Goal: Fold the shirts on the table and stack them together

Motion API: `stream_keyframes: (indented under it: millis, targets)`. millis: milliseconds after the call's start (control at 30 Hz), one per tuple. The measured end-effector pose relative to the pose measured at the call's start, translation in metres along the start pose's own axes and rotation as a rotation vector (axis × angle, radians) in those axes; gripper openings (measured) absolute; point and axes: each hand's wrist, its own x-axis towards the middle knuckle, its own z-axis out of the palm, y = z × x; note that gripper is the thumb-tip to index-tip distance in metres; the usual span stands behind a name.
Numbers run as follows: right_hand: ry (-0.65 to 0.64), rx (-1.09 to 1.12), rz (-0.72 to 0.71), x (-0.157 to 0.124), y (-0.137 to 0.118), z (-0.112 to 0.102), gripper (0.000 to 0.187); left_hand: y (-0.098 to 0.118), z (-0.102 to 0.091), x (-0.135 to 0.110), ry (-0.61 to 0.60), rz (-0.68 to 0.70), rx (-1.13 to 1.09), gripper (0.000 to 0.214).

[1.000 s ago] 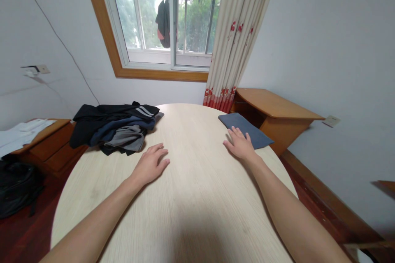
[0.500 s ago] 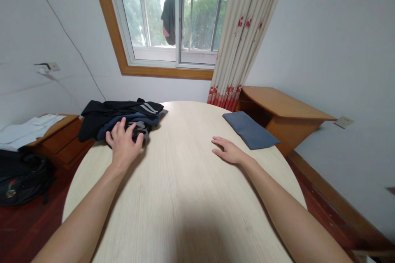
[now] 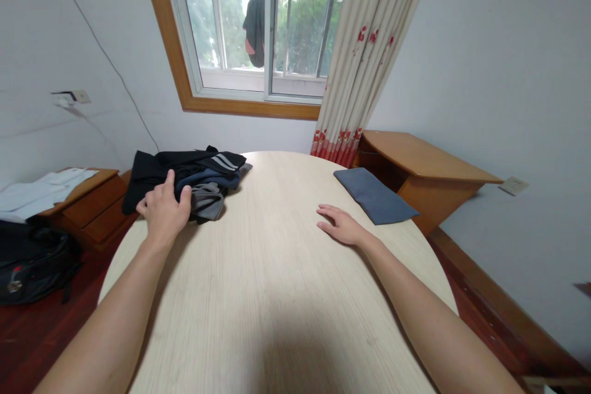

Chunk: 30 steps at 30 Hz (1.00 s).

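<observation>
At the far left of the round table (image 3: 277, 283) lies a loose pile of clothes: a black garment (image 3: 157, 166) with white stripes, a navy one (image 3: 217, 179), and a grey one (image 3: 209, 202) at the near side. Over the left part of this pile is my left hand (image 3: 164, 206), index finger stretched forward and thumb apart; the fingertips on its outer side are partly hidden. My right hand (image 3: 340, 225) rests low at the tabletop with fingers apart and nothing in them. Just beyond it a folded dark grey-blue cloth (image 3: 373, 194) lies flat near the right edge.
A wooden desk (image 3: 429, 157) stands behind the table at the right, beside a curtain (image 3: 364, 61). On the left are a wooden cabinet (image 3: 87, 209) with white papers (image 3: 44, 191) on top and a black backpack (image 3: 37, 261) on the floor. A window (image 3: 263, 24) is ahead.
My left hand has moved left and slightly toward me across the pile, uncovering the grey garment. The pile's left part looks slightly shifted. My right hand has stayed in place.
</observation>
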Motion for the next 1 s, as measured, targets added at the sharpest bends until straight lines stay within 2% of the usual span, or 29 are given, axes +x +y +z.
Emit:
stream_keyframes:
  millis: [133,300,467,567,667,733,867,933,1000]
  targets:
    - [0.005,0.002,0.012,0.0,0.0,0.0,0.044,-0.005,0.007,0.004,-0.025,-0.048,-0.015,0.064]
    - [0.011,-0.014,0.011,0.0,0.0,0.001,0.045,0.0,0.006,0.002,-0.057,-0.09,-0.076,0.068]
    - [0.011,-0.022,0.009,0.001,-0.001,0.0,0.044,0.0,0.001,0.005,0.023,-0.171,-0.279,0.054]
    - [0.015,-0.019,0.009,0.001,-0.001,0.001,0.044,0.002,-0.002,0.005,0.094,-0.1,-0.41,0.05]
    - [0.011,-0.029,0.016,0.001,-0.002,0.001,0.045,0.02,-0.004,-0.009,0.083,0.08,-0.519,0.054]
    - [0.005,-0.04,0.02,0.002,-0.002,0.001,0.045,0.041,-0.005,-0.028,-0.039,0.192,-0.597,0.059]
    - [0.017,0.0,0.011,0.001,-0.003,0.0,0.049,0.084,-0.003,-0.079,-0.52,0.404,-0.727,0.07]
    - [0.035,0.094,0.021,0.0,-0.005,-0.001,0.053,0.098,-0.002,-0.102,-0.768,0.498,-0.773,0.072]
    - [0.034,0.232,0.036,0.0,-0.008,-0.001,0.058,0.106,-0.002,-0.116,-0.963,0.582,-0.785,0.07]
